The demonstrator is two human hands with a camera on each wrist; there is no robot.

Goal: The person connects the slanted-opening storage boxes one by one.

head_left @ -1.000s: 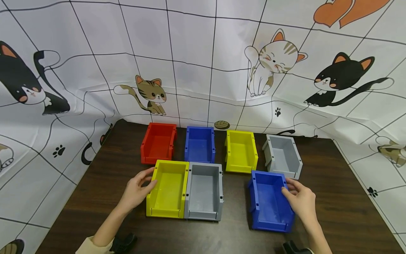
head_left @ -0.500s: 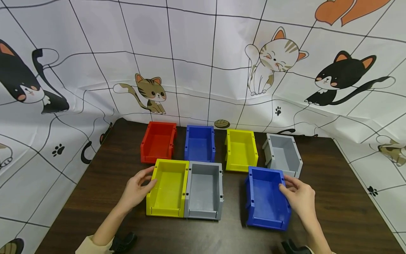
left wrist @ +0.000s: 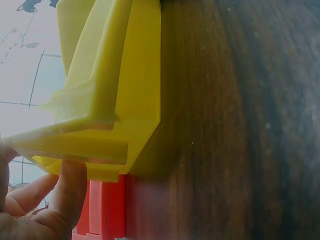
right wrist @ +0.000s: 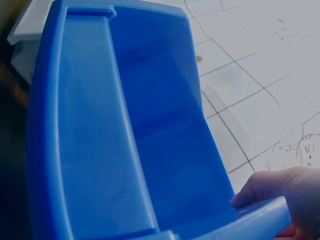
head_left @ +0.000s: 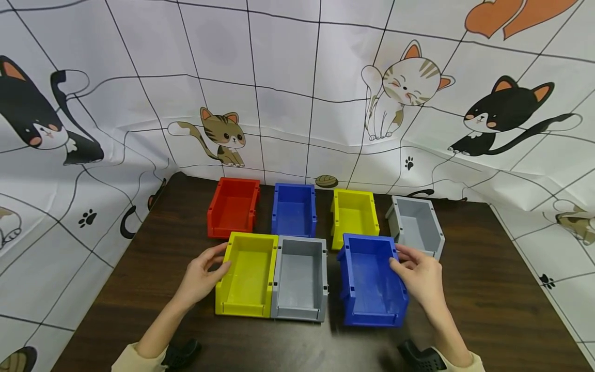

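Blue front bin (head_left: 374,281) shifted left as the gap narrowed

Over the last second the bin had travelled leftward, steered by the person's right hand (head_left: 420,279), whose fingers pinched its right rim, the thumb over the inner side. It sat just beside the grey front bin (head_left: 299,279), a strip of dark surface (head_left: 492,289) between the two, its near end angled a little to the right. Whether its base touched down could not be told.

The left hand (head_left: 200,276) had stayed put, its fingers and thumb holding the left rim of the yellow front bin (head_left: 246,274), which lay side against side with the grey one. For the work in hand, the shift probably counted as progress: two bins stood joined, and the third was nearer but apart, slightly askew and seemingly in need of straightening.

Behind them, the red back bin (head_left: 234,209), blue back bin (head_left: 294,212), yellow back bin (head_left: 355,214) and grey back bin (head_left: 420,225) had kept their places in a spaced row.
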